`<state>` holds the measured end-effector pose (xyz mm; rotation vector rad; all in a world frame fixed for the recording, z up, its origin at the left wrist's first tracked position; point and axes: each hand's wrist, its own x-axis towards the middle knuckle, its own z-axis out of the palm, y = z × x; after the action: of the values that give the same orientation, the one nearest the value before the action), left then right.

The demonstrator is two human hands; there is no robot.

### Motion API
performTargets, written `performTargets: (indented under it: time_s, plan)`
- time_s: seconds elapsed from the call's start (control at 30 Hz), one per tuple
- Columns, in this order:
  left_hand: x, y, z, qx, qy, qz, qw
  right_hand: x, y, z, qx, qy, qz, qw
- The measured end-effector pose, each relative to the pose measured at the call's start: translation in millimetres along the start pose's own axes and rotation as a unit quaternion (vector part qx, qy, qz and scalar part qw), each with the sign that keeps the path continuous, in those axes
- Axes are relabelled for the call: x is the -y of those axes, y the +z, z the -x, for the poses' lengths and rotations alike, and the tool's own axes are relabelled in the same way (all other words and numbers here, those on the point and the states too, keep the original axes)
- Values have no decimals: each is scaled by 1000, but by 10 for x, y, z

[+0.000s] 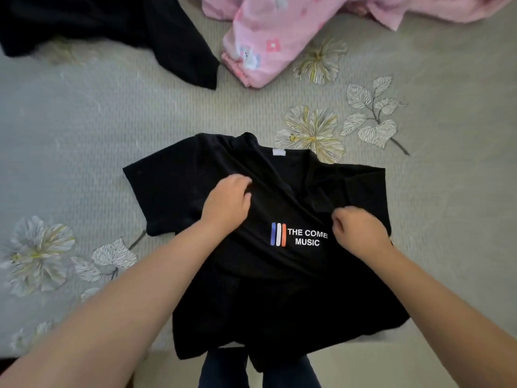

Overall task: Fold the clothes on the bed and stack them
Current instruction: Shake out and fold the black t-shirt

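Note:
A black T-shirt point(268, 292) with a white "THE COME MUSIC" print and three coloured bars lies front up on the bed, collar away from me, its hem hanging over the near edge. My left hand point(228, 203) pinches the cloth near the left shoulder, just left of the collar. My right hand point(359, 229) grips a bunch of fabric on the right chest, beside the print. The cloth is wrinkled between the two hands.
The bed cover point(84, 130) is grey-green with printed flowers. A second black garment point(117, 26) lies crumpled at the far left. A pink patterned garment point(279, 32) is heaped at the far middle and right. My legs show below the bed's edge.

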<state>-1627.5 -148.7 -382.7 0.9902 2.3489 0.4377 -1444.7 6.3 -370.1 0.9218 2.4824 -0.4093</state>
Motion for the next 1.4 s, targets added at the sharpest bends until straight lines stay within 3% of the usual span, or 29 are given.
performTargets:
  time_s: [0.1, 0.23, 0.3, 0.37, 0.5, 0.63, 0.77, 0.83, 0.97, 1.13, 1.23, 1.4]
  plan:
    - [-53, -11, -457, -40, -47, -53, 997, 113, -89, -462, -102, -48, -38, 993]
    - [13, -59, -847, -29, -114, -137, 984, -32, -129, -882, -80, 3, -19, 997]
    - [62, -115, -889, -49, -100, -171, 979, -151, -163, -942, -64, -37, -54, 996]
    - [97, -197, -866, -54, -70, -144, 986, -262, -255, -932, -63, -69, -143, 985]
    - [34, -471, -723, 6, -14, -26, 1000, -463, -640, -908, -90, -4, -319, 943]
    - [-349, -965, -601, 82, 6, 76, 994, -570, -1197, -870, -117, -49, -319, 939]
    - [-793, -1664, -534, -30, -13, 221, 975, -592, -1927, -781, -231, -98, -275, 928]
    - [-1023, -2001, -482, -94, -10, 242, 966, -588, -2317, -668, -310, -123, -242, 911]
    - [-1500, -2522, -294, -240, 52, 117, 962, -527, -2990, -281, -437, -171, -193, 862]
    - [-2052, -3019, 248, -377, 160, -17, 912, -505, -3538, 456, -569, -197, -138, 786]
    - [-2205, -3138, 768, -415, 212, -109, 878, -580, -3662, 1003, -622, -190, -97, 754]
    - [-2337, -3068, 1677, -450, 191, -156, 858, -718, -3540, 2044, -671, -168, -75, 718]
